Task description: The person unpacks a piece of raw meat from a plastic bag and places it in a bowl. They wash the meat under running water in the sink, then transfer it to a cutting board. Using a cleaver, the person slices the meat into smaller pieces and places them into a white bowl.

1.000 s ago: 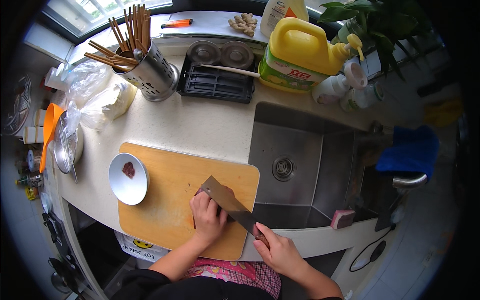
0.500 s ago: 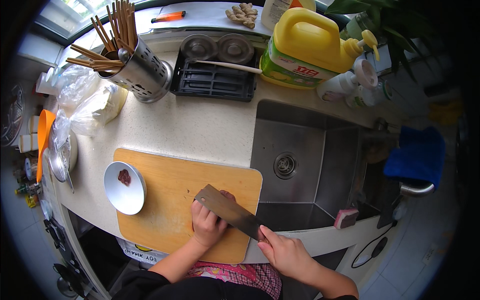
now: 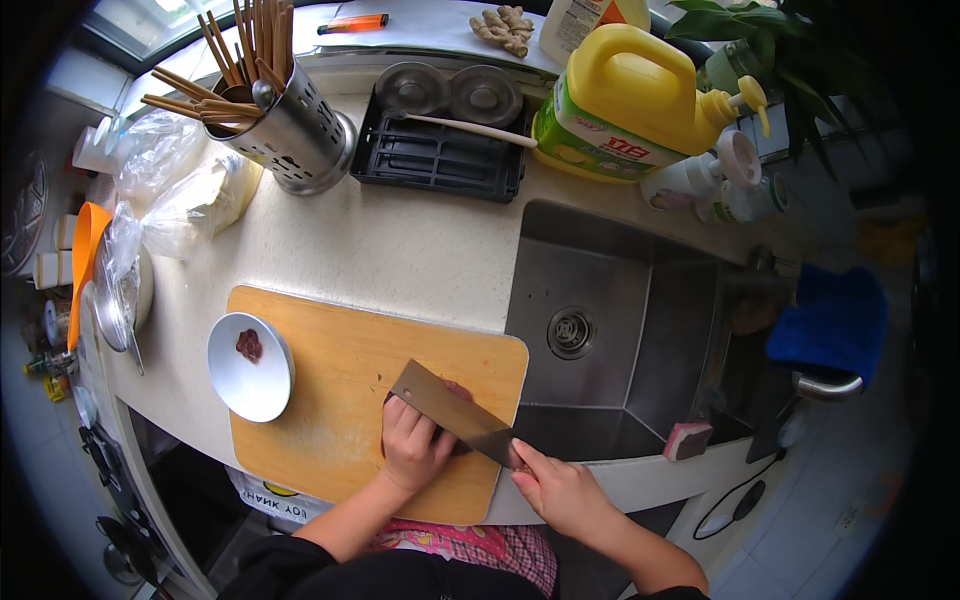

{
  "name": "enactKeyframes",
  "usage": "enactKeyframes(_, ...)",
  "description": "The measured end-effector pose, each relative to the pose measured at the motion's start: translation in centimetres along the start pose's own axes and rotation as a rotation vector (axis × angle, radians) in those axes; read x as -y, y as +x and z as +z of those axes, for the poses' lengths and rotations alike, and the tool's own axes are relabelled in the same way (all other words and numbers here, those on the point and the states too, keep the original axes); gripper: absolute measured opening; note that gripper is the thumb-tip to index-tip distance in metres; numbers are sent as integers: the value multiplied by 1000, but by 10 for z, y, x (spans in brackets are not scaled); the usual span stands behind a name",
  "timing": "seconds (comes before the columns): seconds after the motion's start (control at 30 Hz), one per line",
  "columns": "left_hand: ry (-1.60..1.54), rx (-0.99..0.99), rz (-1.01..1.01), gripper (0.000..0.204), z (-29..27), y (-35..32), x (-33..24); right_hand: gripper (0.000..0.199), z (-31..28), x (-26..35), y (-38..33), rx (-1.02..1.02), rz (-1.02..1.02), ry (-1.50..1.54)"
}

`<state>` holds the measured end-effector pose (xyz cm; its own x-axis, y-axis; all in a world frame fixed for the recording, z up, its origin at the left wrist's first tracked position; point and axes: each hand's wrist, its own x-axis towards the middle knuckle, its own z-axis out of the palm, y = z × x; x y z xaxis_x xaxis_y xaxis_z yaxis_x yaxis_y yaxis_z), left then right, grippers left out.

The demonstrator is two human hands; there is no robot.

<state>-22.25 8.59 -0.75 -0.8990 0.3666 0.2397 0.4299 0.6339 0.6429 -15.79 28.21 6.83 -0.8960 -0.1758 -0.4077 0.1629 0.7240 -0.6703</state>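
Observation:
A piece of dark red meat (image 3: 458, 390) lies on the wooden cutting board (image 3: 330, 360), mostly hidden under my left hand and the blade. My left hand (image 3: 412, 447) presses down on it with curled fingers, the fingertips right beside the blade. Gripped by its handle in my right hand (image 3: 560, 492) is a wide-bladed cleaver (image 3: 450, 408), slanting across the meat from upper left to lower right. Whether its edge touches the meat is hidden. On the board's left side stands a white bowl (image 3: 250, 390) with a small lump of meat (image 3: 249, 346) in it.
Right of the board is a steel sink (image 3: 580, 270), with a pink-and-white sponge (image 3: 688, 440) on its near edge. Behind stand a chopstick holder (image 3: 305, 135), a black rack (image 3: 435, 160) and a yellow jug (image 3: 620, 100). Plastic bags (image 3: 190, 205) lie at the left.
The view has shifted slightly. The cleaver and both hands have moved only a little; my left hand still holds the meat and my right hand the cleaver.

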Motion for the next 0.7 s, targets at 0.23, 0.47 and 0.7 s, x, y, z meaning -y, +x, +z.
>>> enactKeyframes(0.23, 8, -65, 25, 24, 3, -5, -1, 44, 27, 16, 45, -111, -131, -28)
enactKeyframes(0.47, -60, -94, 16, 17, 5, 2, -1, 34, -4, -6, 13, -137, 42, 196)
enactKeyframes(0.7, -11, -44, -7, 25, 1, 1, -3, 37, -11, 6, -1, -57, -43, 151)
